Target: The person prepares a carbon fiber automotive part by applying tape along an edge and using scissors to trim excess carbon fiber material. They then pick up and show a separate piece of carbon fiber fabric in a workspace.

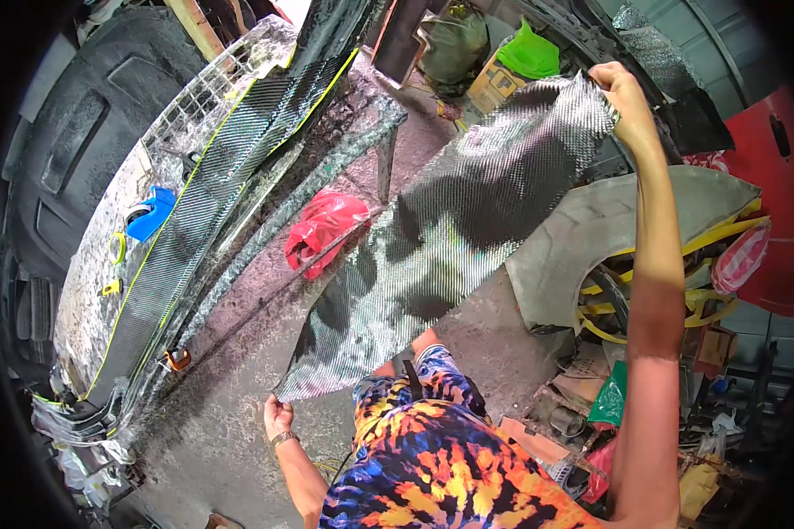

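A long sheet of woven carbon fibre cloth hangs stretched between my hands, slanting from lower left to upper right. My left hand pinches its lower left corner. At the far right, my raised right hand is closed on the other end, where the cloth bunches a little. Left of the sheet, a long narrow part covered in similar dark weave, with yellow tape along its edges, lies on a workbench. The cloth is held apart from that part.
On the bench sit a blue tape dispenser, a yellow tape roll and a yellow cutter. A red plastic bag hangs by the bench frame. Grey curved panel stands right; clutter and a cardboard box lie around.
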A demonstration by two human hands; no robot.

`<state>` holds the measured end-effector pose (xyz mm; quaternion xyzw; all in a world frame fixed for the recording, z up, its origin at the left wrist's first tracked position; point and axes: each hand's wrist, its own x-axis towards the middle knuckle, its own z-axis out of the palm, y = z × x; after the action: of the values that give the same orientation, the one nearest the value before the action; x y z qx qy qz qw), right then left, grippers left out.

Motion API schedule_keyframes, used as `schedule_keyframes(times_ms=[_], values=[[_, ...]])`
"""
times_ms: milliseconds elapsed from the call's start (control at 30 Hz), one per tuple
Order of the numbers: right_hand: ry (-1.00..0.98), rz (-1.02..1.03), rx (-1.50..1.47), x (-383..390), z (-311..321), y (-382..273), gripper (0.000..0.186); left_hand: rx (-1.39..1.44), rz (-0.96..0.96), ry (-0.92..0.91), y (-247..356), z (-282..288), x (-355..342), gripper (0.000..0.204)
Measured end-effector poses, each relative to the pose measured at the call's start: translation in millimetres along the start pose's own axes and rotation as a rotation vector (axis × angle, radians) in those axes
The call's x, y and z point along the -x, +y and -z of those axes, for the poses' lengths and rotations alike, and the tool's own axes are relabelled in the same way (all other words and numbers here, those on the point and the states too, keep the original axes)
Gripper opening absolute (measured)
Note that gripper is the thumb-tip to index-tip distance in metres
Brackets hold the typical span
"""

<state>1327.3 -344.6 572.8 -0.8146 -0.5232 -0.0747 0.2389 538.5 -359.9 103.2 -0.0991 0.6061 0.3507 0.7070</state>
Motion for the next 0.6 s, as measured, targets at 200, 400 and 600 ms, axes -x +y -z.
schedule_keyframes(times_ms=[200, 400, 600], values=[[-0.240, -0.234, 0.070, 1.0, -70.3, 86.2, 0.028, 0.005, 0.065, 0.253, -47.2, 3.8, -24.3, 0.008], [-0.363, -0.459, -0.045, 9.7, -90.6, 37.6, 0.029, -0.764, -0.003, -0.052, -34.2, 25.8, -35.3, 0.019], [-0.293, 0.012, -0.488, 22.1, 45.8, -48.6, 0.037, -0.979, -0.511, -0.333, 11.5, -156.1, 142.5, 0.020]])
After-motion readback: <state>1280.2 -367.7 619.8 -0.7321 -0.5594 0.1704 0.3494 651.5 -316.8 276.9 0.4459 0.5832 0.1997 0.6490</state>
